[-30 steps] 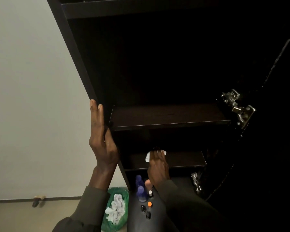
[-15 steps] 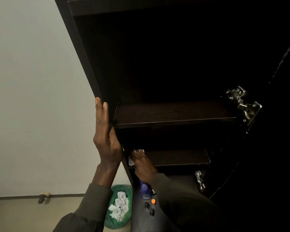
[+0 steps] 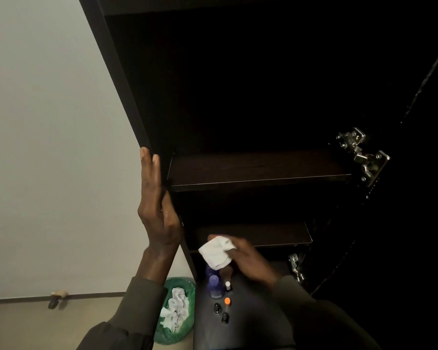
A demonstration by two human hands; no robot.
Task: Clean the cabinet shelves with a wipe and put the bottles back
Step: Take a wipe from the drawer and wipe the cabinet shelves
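Dark brown wood-grain laminate makes up the tall open cabinet [image 3: 127, 92], its flat shelves running left to right with thin pale front edges; the upper shelf [image 3: 258, 170] and the lower shelf [image 3: 263, 233] both lie bare. Against the cabinet's left side panel the left hand [image 3: 157, 210] rests flat, fingers straight, together and pointing up. Just in front of the lower shelf's left end, the right hand [image 3: 250, 258] pinches a crumpled white wipe [image 3: 216, 251], a soft folded wad whose long axis slants from upper right down to lower left. Below it, on a smooth black surface [image 3: 250, 324], stand small bottles [image 3: 214, 284]: translucent blue-violet plastic ones and several tiny dark or orange-capped ones. Beside this sits a green plastic-lined bin [image 3: 185, 289] holding wadded white wipes. Shiny metal hinges [image 3: 362, 155] gleam at the right.
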